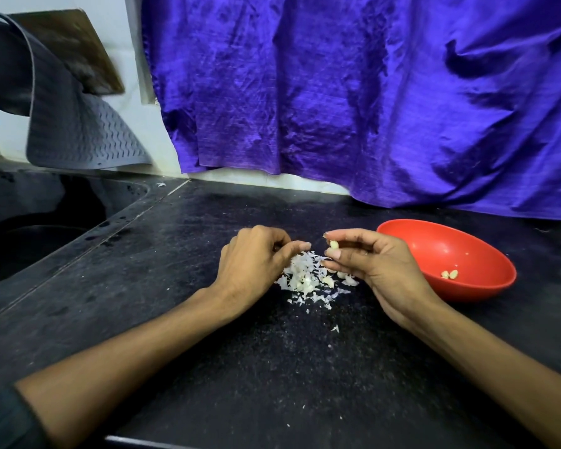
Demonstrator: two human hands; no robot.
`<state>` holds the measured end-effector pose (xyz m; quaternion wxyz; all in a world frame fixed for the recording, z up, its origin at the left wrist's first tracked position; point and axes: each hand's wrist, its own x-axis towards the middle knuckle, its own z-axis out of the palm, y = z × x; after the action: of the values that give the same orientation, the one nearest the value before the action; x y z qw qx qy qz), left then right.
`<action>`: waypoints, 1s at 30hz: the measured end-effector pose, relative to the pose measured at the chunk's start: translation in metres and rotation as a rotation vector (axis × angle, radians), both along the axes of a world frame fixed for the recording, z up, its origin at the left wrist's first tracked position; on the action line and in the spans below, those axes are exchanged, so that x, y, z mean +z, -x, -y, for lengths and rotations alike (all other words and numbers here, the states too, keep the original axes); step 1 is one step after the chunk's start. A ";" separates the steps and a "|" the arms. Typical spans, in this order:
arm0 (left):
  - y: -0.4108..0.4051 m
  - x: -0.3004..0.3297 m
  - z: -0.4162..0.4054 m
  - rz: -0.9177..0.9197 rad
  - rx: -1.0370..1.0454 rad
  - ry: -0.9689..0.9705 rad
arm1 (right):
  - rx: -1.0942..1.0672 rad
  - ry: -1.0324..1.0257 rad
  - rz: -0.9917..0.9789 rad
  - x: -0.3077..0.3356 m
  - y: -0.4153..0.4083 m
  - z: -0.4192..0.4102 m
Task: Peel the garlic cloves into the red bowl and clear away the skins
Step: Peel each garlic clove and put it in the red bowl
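Garlic clove (334, 244) upright, long axis vertical, pinched in right hand (374, 265); left hand (253, 260) loosely curled, empty.

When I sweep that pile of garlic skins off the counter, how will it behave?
The garlic skins look like thin, papery flakes, so they are probably very light and may scatter or cling rather than slide as one mass. Stray bits already lie apart on the dark counter, which suggests they drift easily. A few unpeeled-looking cloves sit among them and would likely roll out.
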<state>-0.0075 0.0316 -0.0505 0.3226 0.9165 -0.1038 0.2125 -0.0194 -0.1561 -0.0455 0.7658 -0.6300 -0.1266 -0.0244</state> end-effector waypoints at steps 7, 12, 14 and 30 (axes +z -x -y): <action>-0.002 0.000 -0.002 0.033 -0.055 0.020 | 0.003 0.005 0.004 0.002 0.000 0.000; 0.001 -0.001 0.004 0.056 -0.320 0.265 | 0.013 -0.020 -0.029 0.002 0.001 -0.001; 0.003 0.000 0.006 0.017 -0.427 0.398 | 0.032 -0.037 -0.040 0.002 0.001 -0.001; 0.005 0.007 0.011 -0.136 -0.528 0.780 | 0.196 -0.071 -0.155 0.005 0.005 -0.004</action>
<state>-0.0128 0.0210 -0.0435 0.6917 0.6812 -0.2242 0.0858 -0.0248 -0.1520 -0.0408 0.7939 -0.5870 -0.1271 0.0948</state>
